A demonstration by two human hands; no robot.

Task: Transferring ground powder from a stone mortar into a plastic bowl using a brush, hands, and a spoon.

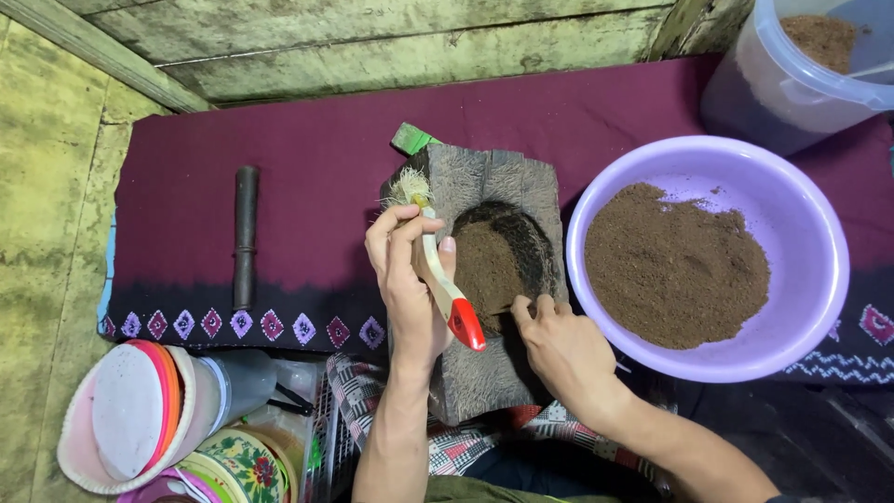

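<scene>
Maroon cloth (317,140) covers the bench under a wooden block (521,186) with powder in its hollow. Left hand (405,279) is clamped on a light, stiff brush (438,270), best held mid-handle. Right hand (559,340), fingers curled together, steadies the heavy block's rim.

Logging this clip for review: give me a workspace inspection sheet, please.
Surface: maroon patterned cloth over the floor.
Job's things: brush; wooden block with a powder-filled hollow; lilac basin of brown powder.
Clutter: dark rod, plastic tub, stacked containers.
Grippers: left hand grips the brush; right hand steadies the block.
Cables: nothing seen.
Surroundings: worn wooden planks.
</scene>
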